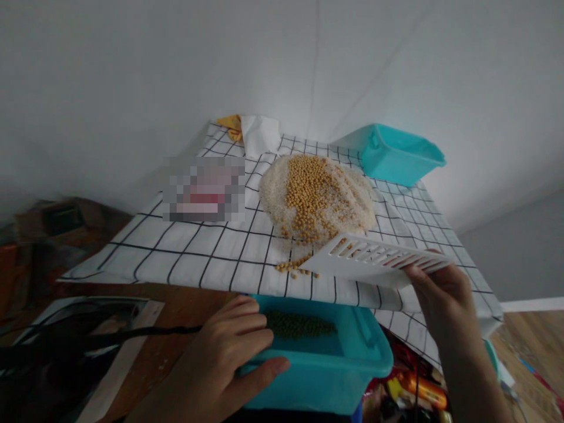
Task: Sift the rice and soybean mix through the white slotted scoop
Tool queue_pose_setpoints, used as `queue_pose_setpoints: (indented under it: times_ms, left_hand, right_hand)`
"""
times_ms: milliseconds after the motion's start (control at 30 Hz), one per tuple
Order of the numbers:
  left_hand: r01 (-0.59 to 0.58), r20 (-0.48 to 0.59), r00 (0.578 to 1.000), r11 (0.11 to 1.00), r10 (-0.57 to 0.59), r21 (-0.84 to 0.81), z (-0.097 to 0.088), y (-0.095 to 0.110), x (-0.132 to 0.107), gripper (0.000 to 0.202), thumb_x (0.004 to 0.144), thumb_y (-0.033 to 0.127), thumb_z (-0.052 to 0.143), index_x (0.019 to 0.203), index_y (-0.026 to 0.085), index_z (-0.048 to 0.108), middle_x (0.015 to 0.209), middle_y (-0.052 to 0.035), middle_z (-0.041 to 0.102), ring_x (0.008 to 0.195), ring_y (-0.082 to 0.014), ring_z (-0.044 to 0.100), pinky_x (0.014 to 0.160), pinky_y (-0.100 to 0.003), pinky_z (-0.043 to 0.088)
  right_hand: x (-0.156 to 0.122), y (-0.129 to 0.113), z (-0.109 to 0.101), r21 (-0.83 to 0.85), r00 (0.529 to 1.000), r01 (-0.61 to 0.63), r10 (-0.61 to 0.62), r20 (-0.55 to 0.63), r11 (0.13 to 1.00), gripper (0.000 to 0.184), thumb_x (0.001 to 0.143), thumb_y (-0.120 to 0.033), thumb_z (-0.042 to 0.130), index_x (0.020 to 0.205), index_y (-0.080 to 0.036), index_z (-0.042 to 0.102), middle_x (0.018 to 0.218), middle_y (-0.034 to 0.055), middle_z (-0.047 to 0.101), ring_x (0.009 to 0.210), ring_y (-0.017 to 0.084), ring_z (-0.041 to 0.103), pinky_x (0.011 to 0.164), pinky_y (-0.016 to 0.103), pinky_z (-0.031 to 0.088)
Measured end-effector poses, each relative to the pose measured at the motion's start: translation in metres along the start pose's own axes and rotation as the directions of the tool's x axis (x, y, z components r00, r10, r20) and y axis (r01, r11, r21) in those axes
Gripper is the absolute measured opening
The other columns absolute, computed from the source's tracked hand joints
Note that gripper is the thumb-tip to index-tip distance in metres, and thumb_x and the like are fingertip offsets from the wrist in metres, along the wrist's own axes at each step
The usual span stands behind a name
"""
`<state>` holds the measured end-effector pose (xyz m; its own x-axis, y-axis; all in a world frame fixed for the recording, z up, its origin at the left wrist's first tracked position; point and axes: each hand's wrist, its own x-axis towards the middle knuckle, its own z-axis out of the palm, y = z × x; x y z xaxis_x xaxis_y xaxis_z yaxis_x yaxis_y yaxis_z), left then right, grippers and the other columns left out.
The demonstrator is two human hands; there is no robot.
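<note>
My right hand (pixel 445 288) grips the right end of a white slotted plastic panel (pixel 352 265), tilted over the front edge of the table. Beyond the panel lies a pile of yellow soybeans (pixel 308 188) on pale rice-like grains (pixel 273 188). A few loose soybeans (pixel 293 267) lie by the panel's left end. Below the table edge stands a turquoise plastic bin (pixel 317 367) with small dark green beans (pixel 302 325) inside. At its left near corner is my left hand (pixel 238 346), fingers curled over the rim and thumb along the front.
A checked cloth (pixel 194 252) covers the table. Another turquoise bin (pixel 396 155) stands at the back right. A white cloth-like item (pixel 259 135) and a yellow one (pixel 233 126) lie at the back left. A pixelated patch hides something at left. Colourful packages (pixel 418 388) sit below right.
</note>
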<state>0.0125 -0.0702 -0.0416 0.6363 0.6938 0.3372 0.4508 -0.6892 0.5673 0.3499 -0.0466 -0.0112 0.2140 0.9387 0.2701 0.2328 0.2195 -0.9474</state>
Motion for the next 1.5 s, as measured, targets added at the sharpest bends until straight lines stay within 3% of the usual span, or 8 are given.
queue_pose_setpoints:
  times_ms: [400, 667, 900, 1100, 1333, 1500]
  left_hand:
    - [0.001, -0.009, 1.0, 1.0, -0.002, -0.013, 0.0, -0.001, 0.002, 0.042, 0.103, 0.037, 0.046, 0.066, 0.018, 0.045, 0.063, 0.0036, 0.046, 0.066, -0.0137, 0.049, 0.073, -0.031, 0.037]
    - [0.001, -0.01, 1.0, 1.0, -0.002, -0.009, -0.001, 0.0, 0.001, 0.042, 0.103, 0.037, 0.046, 0.065, 0.018, 0.045, 0.063, 0.0034, 0.046, 0.065, -0.0137, 0.049, 0.073, -0.031, 0.037]
    - [-0.002, -0.018, 1.0, 1.0, 0.002, -0.005, -0.001, 0.0, 0.002, 0.043, 0.103, 0.038, 0.044, 0.065, 0.018, 0.046, 0.062, 0.0034, 0.046, 0.065, -0.014, 0.05, 0.073, -0.032, 0.037]
    - [-0.01, -0.02, 1.0, 1.0, 0.01, -0.004, -0.002, 0.001, 0.002, 0.043, 0.103, 0.038, 0.044, 0.065, 0.019, 0.045, 0.062, 0.0036, 0.045, 0.065, -0.014, 0.049, 0.075, -0.032, 0.038]
    - [0.009, -0.007, 1.0, 1.0, -0.009, -0.002, -0.003, 0.001, 0.003, 0.041, 0.103, 0.037, 0.045, 0.066, 0.019, 0.047, 0.063, 0.0036, 0.047, 0.067, -0.014, 0.051, 0.08, -0.032, 0.04]
    - [0.001, -0.008, 1.0, 1.0, -0.001, -0.015, -0.003, 0.001, 0.003, 0.041, 0.102, 0.035, 0.047, 0.065, 0.019, 0.045, 0.062, 0.004, 0.045, 0.064, -0.0136, 0.049, 0.076, -0.031, 0.04]
  right_hand:
    - [-0.006, -0.007, -0.001, -0.046, 1.0, 0.006, -0.007, -0.021, 0.999, 0.01, 0.082, -0.032, 0.075, 0.089, -0.025, 0.076, 0.082, 0.0029, 0.069, 0.077, 0.02, 0.064, 0.064, 0.03, 0.049]
    - [-0.01, -0.018, 0.0, -0.101, 0.999, 0.007, -0.004, 0.033, 0.995, 0.008, 0.084, -0.032, 0.073, 0.092, -0.029, 0.074, 0.086, 0.0011, 0.072, 0.082, 0.019, 0.066, 0.07, 0.029, 0.052]
    - [-0.012, -0.018, 0.0, -0.079, 0.998, -0.004, 0.009, 0.054, 0.997, 0.007, 0.081, -0.033, 0.075, 0.083, -0.027, 0.073, 0.076, 0.0023, 0.069, 0.071, 0.02, 0.065, 0.063, 0.03, 0.053]
    - [-0.016, -0.019, 0.0, -0.039, 0.998, -0.047, 0.045, -0.047, 0.998, 0.009, 0.079, -0.03, 0.077, 0.086, -0.025, 0.073, 0.08, 0.0015, 0.071, 0.076, 0.019, 0.067, 0.067, 0.029, 0.054]
    - [-0.013, -0.01, 0.007, -0.05, 0.996, -0.064, 0.061, -0.07, 0.997, 0.01, 0.082, -0.032, 0.074, 0.086, -0.023, 0.074, 0.087, 0.0051, 0.072, 0.087, 0.023, 0.068, 0.072, 0.032, 0.055]
    - [-0.01, -0.007, 0.009, -0.069, 1.0, -0.007, 0.005, -0.03, 0.998, 0.009, 0.082, -0.031, 0.073, 0.083, -0.023, 0.074, 0.082, 0.0051, 0.07, 0.079, 0.022, 0.067, 0.067, 0.031, 0.055]
